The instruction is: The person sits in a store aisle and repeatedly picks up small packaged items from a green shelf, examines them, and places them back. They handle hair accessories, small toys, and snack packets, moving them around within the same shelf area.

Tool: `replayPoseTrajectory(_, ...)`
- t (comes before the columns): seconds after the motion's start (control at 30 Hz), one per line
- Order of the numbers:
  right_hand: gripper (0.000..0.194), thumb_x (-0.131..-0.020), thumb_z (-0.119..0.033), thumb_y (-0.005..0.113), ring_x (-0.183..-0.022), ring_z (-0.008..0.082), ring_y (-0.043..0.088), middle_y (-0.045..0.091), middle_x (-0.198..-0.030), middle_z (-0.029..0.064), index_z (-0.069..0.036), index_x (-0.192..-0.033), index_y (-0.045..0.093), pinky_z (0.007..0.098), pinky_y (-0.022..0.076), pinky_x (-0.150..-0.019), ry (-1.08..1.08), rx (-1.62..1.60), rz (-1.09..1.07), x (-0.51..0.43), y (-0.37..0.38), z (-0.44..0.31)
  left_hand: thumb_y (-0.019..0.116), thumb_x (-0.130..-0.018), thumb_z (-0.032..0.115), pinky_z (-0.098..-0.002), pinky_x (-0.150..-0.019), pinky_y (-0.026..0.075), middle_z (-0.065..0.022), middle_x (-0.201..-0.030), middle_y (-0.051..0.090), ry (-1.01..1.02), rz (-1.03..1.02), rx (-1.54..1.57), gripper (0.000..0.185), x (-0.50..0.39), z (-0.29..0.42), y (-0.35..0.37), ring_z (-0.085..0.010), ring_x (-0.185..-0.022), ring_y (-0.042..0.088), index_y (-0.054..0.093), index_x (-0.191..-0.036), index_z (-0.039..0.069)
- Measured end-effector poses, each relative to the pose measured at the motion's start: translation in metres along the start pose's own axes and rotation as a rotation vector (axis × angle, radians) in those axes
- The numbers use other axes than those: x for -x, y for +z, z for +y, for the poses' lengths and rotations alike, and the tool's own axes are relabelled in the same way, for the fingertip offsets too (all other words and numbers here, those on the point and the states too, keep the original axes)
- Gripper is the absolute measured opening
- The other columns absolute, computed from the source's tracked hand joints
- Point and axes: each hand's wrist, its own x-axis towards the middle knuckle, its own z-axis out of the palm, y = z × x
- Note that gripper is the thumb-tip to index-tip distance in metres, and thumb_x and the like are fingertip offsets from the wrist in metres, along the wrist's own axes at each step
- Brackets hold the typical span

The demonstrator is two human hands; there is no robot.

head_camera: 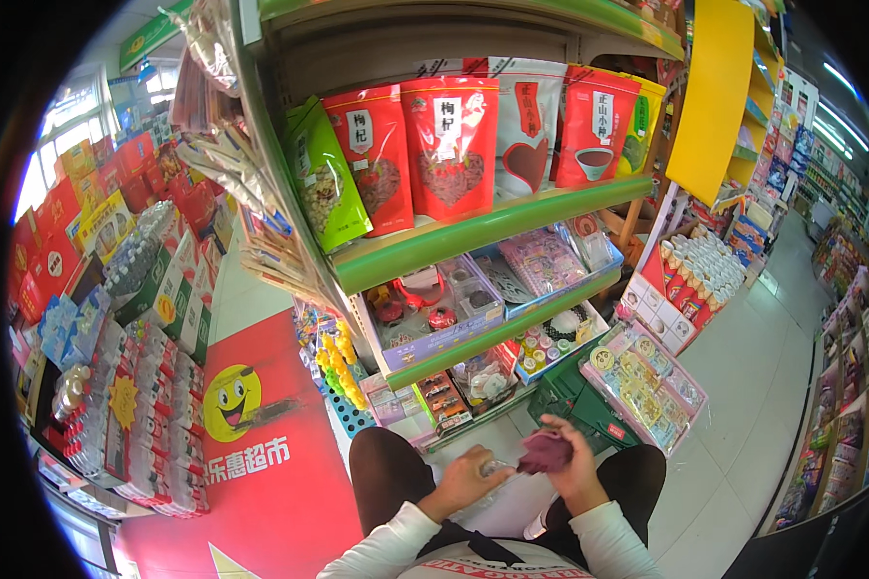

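Observation:
My right hand (576, 463) holds a crumpled dark purple item (545, 452), soft-looking, perhaps cloth. Close to its left side, my left hand (471, 478) has its fingers closed on a piece of clear crinkled plastic (489, 469). Both hands are low in front of me, between my knees. Beyond them stands a shop shelf with a green edge (492, 228); trays of small goods sit on its lower levels. A dark green container (579, 405) lies just past my right hand, and a pink-edged box of cartoon items (648, 387) leans against it.
Red pouches (450, 145) and a green pouch (326, 181) stand on the shelf above. Yellow toys (340, 362) hang at its left end. Stacked bottle packs (141, 427) stand to the left, beside a red floor mat (282, 492). Shelves of packaged goods (833, 434) line the right aisle.

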Motion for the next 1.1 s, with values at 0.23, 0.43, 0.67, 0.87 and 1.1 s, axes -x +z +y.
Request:
replayPoseTrajectory(0.23, 0.042, -0.097, -0.016, 0.058, -0.118, 0.0211, 0.061, 0.063, -0.124, 0.0094, -0.005, -0.138, 0.055, 0.0352, 0.0504, -0.099, 0.100, 0.284, -0.044, 0.011, 0.039, 0.016, 0.076, -0.082, 0.007, -0.0361, -0.090, 0.053, -0.0168, -0.111, 0.068, 0.114, 0.014, 0.370, 0.058, -0.009, -0.011, 0.019, -0.0270, -0.103, 0.068, 0.053, -0.136, 0.002)
replayPoseTrajectory(0.43, 0.044, -0.092, -0.010, 0.060, -0.130, 0.0222, 0.051, 0.055, -0.139, 0.0090, -0.005, -0.136, 0.058, 0.0379, 0.0347, -0.114, -0.510, 1.437, -0.318, 0.002, 0.048, 0.031, 0.068, -0.087, 0.000, -0.0375, -0.092, 0.053, -0.0145, -0.113, 0.070, 0.130, 0.035, 0.567, 0.044, -0.012, -0.020, 0.021, -0.0236, -0.106, 0.068, 0.057, -0.129, 0.003)
replayPoseTrajectory(0.67, 0.052, -0.098, -0.020, 0.068, -0.127, 0.0178, 0.052, 0.058, -0.133, 0.0092, -0.007, -0.144, 0.048, 0.0333, 0.0417, -0.108, 0.117, 0.879, -0.030, -0.005, 0.032, 0.061, 0.063, -0.087, -0.007, -0.0320, -0.101, 0.049, -0.0075, -0.124, 0.068, 0.150, -0.027, 0.657, 0.045, -0.012, -0.029, 0.009, -0.0152, -0.113, 0.062, 0.061, -0.131, 0.001)
replayPoseTrajectory(0.87, 0.046, -0.097, -0.021, 0.071, -0.116, 0.0143, 0.060, 0.062, -0.125, 0.0088, -0.003, -0.136, 0.053, 0.0293, 0.0480, -0.100, -0.070, 0.909, -0.005, -0.004, 0.029, 0.061, 0.057, -0.084, -0.011, -0.0306, -0.104, 0.047, -0.0078, -0.128, 0.066, 0.091, -0.019, 0.723, 0.056, -0.016, -0.021, 0.003, -0.0150, -0.116, 0.062, 0.059, -0.139, 0.003)
replayPoseTrajectory(1.1, 0.025, -0.101, -0.015, 0.063, -0.094, 0.0147, 0.067, 0.068, -0.110, 0.0091, -0.004, -0.122, 0.058, 0.0302, 0.0571, -0.081, -0.162, 0.586, 0.205, -0.015, 0.017, 0.023, 0.047, -0.088, -0.017, -0.0319, -0.096, 0.051, -0.0099, -0.117, 0.069, 0.048, 0.009, 0.945, 0.052, -0.004, -0.024, -0.009, -0.0163, -0.105, 0.067, 0.060, -0.133, 0.004)
